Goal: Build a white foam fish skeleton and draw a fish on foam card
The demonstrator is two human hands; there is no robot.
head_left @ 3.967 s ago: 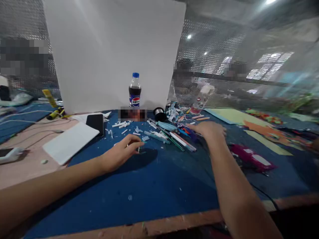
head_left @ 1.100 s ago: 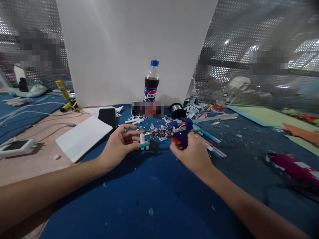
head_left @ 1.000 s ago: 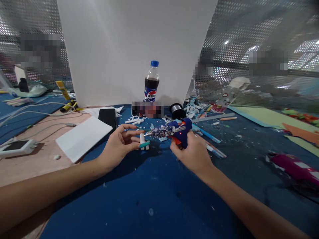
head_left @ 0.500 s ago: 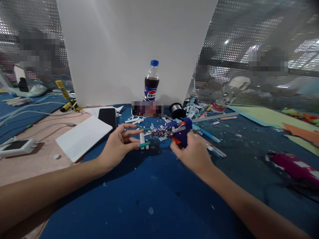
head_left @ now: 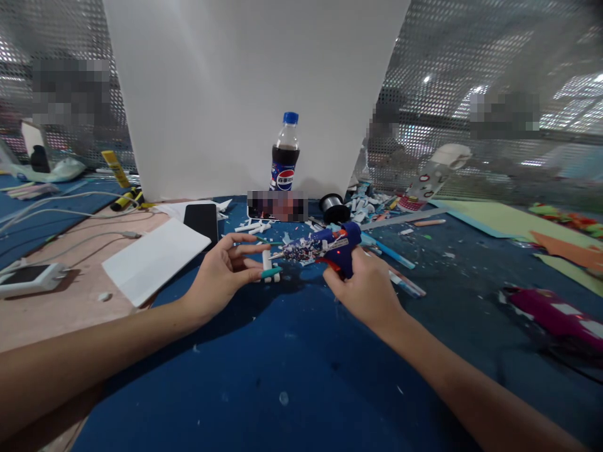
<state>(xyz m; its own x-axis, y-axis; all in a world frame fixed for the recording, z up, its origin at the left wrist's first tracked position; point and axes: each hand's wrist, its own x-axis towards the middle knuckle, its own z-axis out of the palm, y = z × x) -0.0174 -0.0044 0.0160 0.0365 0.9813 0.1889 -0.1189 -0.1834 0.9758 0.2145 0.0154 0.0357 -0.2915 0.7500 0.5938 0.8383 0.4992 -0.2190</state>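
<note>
R hand [head_left: 372, 289] clamped on blue-and-orange glue gun [head_left: 330, 243], label illegible; nozzle at small white piece [head_left: 267, 263] pinched in L hand [head_left: 226, 273]. Behind: dark-cola plastic bottle [head_left: 284, 157], Pepsi logo, "百事可乐" partly legible.

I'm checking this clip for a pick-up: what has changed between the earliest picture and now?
The right hand has taken hold of the glue gun and brought it left, out of the clutter, its tip now at the white piece by the fingers of the left hand. The bottle and spool stayed put.
</note>
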